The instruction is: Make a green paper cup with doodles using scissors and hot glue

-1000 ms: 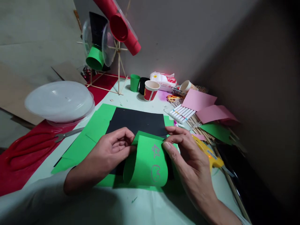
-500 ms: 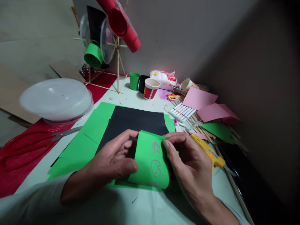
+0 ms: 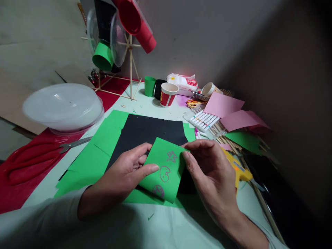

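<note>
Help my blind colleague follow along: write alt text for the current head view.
A person's left hand and right hand hold a green paper with purple drawings above black sheets and green sheets. Red-handled scissors lie left, a yellow tool right.

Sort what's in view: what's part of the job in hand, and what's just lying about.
Apparently the job:
green sheet with drawings, held by left hand and right hand

Apparently just lying about:
red-handled scissors
yellow tool
marker pens
red-and-white cup
</note>
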Demonstrator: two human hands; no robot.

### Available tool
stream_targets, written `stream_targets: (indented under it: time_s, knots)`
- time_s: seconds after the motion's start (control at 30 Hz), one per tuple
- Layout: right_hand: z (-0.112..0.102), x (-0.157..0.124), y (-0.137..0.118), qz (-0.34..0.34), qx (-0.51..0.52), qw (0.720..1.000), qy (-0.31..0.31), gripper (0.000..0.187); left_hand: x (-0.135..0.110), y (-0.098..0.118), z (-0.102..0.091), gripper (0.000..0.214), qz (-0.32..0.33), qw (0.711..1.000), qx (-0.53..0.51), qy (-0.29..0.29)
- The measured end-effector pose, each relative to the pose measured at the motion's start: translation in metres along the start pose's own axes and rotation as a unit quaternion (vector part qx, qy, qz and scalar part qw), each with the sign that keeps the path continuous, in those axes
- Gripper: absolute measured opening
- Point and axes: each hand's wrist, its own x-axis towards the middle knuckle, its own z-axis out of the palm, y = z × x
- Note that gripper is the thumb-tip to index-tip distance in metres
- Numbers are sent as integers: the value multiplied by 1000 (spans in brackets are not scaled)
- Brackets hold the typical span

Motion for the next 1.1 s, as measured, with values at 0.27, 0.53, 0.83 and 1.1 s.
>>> stream_targets:
  time_s: [0.27, 0.53, 0.83, 1.1]
  knots:
    - [-7, 1, -5, 9, -39, 995, -87, 10, 0, 2, -1, 29, -20, 1000, 2, 12]
    - [-8, 1, -9, 13, -48, 998, -27, 6, -1, 6, 3, 28, -11, 999, 42, -14]
    - [-11, 10, -10, 15, -19, 998, 56, 8, 0, 11, -2, 20, -27, 995, 93, -10]
    - [-3, 3, -8, 26, 12, 999, -18, 7, 1, 22, 6, 38, -63, 997, 30, -35]
